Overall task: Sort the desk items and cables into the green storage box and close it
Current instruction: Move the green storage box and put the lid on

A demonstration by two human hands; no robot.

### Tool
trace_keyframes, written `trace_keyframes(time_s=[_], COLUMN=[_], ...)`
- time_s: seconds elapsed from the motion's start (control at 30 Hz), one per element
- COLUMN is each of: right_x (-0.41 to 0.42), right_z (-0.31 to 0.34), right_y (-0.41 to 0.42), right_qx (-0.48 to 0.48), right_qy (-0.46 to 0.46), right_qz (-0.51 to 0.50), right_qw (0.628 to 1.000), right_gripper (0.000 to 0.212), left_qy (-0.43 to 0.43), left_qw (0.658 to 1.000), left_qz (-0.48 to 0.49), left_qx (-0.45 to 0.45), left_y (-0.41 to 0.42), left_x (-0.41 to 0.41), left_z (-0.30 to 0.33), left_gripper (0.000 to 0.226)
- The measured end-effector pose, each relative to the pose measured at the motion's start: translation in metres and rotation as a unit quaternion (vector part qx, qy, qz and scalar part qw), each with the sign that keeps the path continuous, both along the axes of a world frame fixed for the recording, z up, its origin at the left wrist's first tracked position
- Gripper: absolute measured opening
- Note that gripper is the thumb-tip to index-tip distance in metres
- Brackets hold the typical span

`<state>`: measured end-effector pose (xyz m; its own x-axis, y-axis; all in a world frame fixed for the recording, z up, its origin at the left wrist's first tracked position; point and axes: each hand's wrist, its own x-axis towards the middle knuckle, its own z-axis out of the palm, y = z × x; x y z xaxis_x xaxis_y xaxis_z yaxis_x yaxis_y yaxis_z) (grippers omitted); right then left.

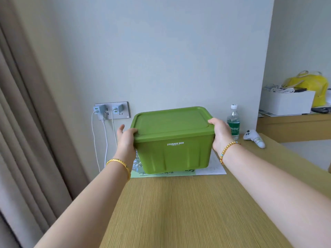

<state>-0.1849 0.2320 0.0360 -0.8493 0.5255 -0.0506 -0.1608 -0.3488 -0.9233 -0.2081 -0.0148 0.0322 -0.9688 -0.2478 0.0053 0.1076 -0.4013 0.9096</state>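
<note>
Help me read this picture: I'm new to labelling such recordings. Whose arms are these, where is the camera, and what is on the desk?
There is no machine here. The arms belong to a person who wears one wide-angle camera on the head, so you look forward and down along them. The left hand and the right hand hold the green storage box by its two sides, thumbs over the edge of its lid, which is on. Whether the box rests on the wooden desk or hangs just above it I cannot tell. Under it lie printed papers. To its right stand a water bottle and a white game controller. Two chargers sit in the wall socket.
</note>
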Motion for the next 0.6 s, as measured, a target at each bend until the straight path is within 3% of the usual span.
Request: trace_keyframes(time_s=[0.1,0.23,0.37,0.43,0.6], right_x=[-0.039,-0.072,-0.085,-0.088,-0.085], right_z=[-0.011,-0.025,-0.044,-0.05,-0.048], right_y=[-0.005,-0.01,-0.01,-0.008,-0.006], right_qx=[0.012,0.018,0.029,0.036,0.104], right_qy=[0.002,0.021,0.014,0.006,-0.032], right_qz=[0.009,0.023,0.021,0.023,0.013], right_qw=[1.0,0.999,0.999,0.999,0.994], right_gripper=[0.033,0.013,0.016,0.03,0.039], left_qy=[0.001,-0.009,-0.022,-0.02,-0.034], left_qw=[1.0,1.0,0.999,0.999,0.963], left_qz=[0.012,0.016,0.001,-0.005,0.064], left_qx=[0.0,-0.003,-0.024,-0.043,-0.258], left_y=[-0.007,-0.011,-0.013,-0.014,-0.013], left_x=[-0.038,-0.076,-0.093,-0.096,-0.087], left_z=[-0.01,-0.022,-0.035,-0.037,-0.028], left_gripper=[0.058,0.056,0.055,0.055,0.051])
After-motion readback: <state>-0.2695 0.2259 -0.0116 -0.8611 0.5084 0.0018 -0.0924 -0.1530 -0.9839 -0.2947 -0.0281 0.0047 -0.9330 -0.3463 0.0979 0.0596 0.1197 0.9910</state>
